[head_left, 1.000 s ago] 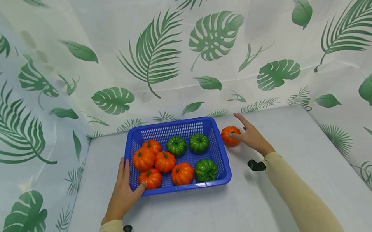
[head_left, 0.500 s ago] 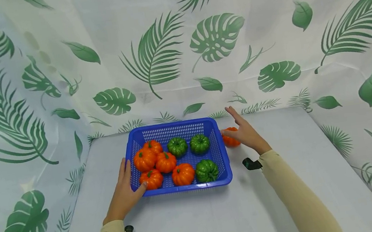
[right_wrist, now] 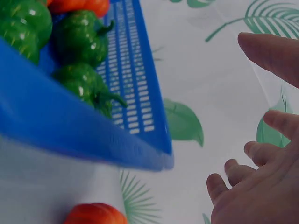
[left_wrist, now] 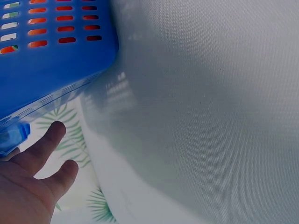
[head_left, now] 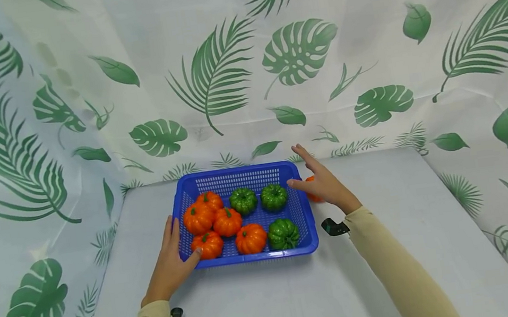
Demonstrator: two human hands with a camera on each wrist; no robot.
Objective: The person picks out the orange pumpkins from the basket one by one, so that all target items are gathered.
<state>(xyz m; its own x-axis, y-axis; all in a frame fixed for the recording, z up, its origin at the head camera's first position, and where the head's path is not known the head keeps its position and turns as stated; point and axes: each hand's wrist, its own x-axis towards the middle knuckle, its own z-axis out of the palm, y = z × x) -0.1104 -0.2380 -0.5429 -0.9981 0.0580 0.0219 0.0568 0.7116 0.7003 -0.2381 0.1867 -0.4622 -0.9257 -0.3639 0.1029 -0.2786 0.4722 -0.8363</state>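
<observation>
A blue plastic basket [head_left: 248,258] holds several small orange pumpkins [head_left: 227,222] and three green ones [head_left: 283,234], all ribbed and glossy. My left hand [head_left: 167,266] holds the basket's near left corner, thumb over the rim and fingers along the outer left side. In the left wrist view two of its fingers [left_wrist: 42,144] stick out beside the wall. My right hand [head_left: 322,184] hovers by the right rim with fingers spread and nothing in them, thumb tip over the basket's edge. Partly covered by it in the head view, another orange pumpkin [right_wrist: 96,215] lies outside on the table.
The white table [head_left: 273,306] extends in front of the basket and to both sides. Behind and around it hangs a white curtain [head_left: 242,144] printed with green leaves. A dark wrist camera [head_left: 335,226] sits at the right sleeve.
My right hand has moved left from over the loose orange pumpkin to the basket's right rim. The left hand stays at its corner, and the pumpkins keep their places.
</observation>
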